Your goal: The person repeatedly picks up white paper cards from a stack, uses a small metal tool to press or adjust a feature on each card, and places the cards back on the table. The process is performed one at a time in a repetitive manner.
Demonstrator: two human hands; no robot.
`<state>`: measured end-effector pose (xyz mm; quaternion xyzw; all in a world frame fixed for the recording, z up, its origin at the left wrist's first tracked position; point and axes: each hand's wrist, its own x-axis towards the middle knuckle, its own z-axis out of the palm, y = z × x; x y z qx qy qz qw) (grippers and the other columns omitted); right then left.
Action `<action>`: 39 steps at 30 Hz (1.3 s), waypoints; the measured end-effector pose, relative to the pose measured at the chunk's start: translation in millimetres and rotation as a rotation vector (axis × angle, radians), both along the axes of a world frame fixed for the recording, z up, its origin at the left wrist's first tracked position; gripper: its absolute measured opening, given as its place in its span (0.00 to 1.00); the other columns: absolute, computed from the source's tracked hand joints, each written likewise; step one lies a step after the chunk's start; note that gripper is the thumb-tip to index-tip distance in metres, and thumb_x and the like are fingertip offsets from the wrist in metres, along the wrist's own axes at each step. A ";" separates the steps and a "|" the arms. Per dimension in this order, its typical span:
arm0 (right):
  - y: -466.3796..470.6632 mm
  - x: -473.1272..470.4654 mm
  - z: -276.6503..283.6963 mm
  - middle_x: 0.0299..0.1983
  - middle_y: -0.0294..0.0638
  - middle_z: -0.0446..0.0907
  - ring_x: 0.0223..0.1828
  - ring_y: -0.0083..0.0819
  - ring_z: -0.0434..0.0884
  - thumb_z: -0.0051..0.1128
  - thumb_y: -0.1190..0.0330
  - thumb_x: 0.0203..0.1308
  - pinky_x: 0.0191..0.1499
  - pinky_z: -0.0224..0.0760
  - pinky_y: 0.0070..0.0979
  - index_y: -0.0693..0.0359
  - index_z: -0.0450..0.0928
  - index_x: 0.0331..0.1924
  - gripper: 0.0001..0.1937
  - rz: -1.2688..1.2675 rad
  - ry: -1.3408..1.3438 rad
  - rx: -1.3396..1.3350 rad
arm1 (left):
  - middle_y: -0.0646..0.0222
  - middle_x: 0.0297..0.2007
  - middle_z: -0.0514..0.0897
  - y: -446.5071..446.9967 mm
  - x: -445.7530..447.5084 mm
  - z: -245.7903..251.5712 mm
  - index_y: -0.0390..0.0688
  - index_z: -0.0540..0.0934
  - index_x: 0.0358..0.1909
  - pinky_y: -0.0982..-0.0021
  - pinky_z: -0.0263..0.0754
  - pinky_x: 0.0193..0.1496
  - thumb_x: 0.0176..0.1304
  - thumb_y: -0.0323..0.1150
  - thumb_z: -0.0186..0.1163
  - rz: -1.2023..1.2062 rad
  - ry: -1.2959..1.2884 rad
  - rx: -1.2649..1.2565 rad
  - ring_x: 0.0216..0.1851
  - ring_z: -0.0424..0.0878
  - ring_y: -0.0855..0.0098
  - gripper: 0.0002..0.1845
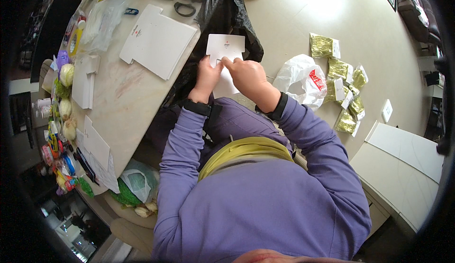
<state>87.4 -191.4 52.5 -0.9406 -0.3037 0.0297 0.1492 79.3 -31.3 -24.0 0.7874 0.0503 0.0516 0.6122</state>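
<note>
A white die-cut card with small print is held upright over my lap, in front of a black plastic bag. My left hand grips its left edge, thumb on the face. My right hand is curled over the card's right side, its fingertips meeting my left thumb near a small slot. Whether a small piece sits between those fingertips is hidden. On the table to the left lies a stack of similar white cards, with black-handled scissors beyond it.
The marble-look table slants along my left, holding another card stack, a single card and yarn-like balls. On the floor to the right are a white plastic bag and several packets of gold shred.
</note>
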 end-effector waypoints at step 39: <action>-39.4 46.5 -62.4 0.33 0.34 0.82 0.29 0.22 0.81 0.60 0.70 0.63 0.32 0.74 0.20 0.64 0.77 0.49 0.12 -0.487 1.255 1.336 | 0.60 0.48 0.81 -9.5 -8.0 21.3 0.32 0.71 0.53 0.70 0.76 0.50 0.60 0.25 0.67 0.091 0.152 -0.365 0.46 0.81 0.70 0.22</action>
